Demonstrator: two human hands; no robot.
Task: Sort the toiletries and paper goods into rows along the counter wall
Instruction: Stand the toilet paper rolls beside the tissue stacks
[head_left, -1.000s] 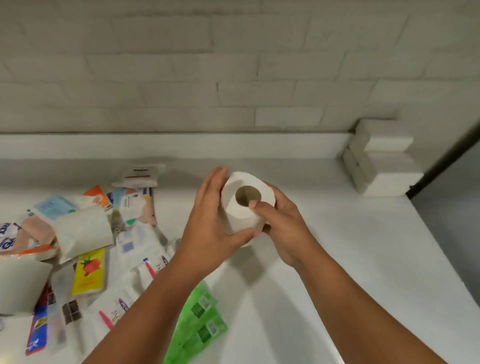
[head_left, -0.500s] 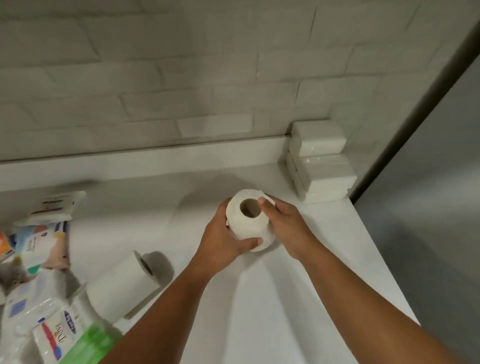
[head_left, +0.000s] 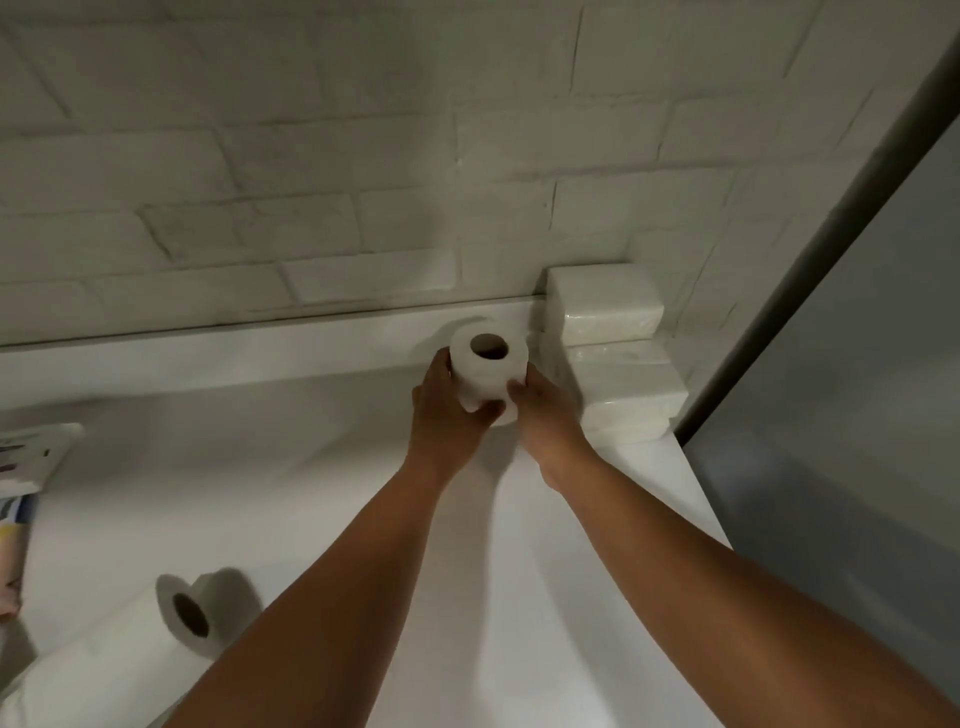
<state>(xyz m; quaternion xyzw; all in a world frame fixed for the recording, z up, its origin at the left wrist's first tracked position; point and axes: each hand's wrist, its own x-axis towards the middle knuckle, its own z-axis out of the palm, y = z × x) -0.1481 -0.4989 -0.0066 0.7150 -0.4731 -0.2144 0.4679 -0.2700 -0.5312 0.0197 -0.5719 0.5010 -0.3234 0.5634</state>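
Flat printed packets (head_left: 31, 457) lie at the far left edge of the white worktop (head_left: 311, 493). Nearer the person, a white paper roll on its side (head_left: 130, 654) has its long axis running from lower left to upper right, with its dark core opening facing right. Both forearms reach forward towards the white brick wall (head_left: 363, 182). The left hand (head_left: 449, 410) wraps an upright white toilet roll (head_left: 488, 369), thumb across its lower front. The roll's axis is near vertical, with the core hole facing up. The right hand (head_left: 545, 410) cups its other side. Each grip is clamped on this roll. The hands hide the roll's base. It is at the wall ledge, just beside stacked white tissue packs (head_left: 623, 384).
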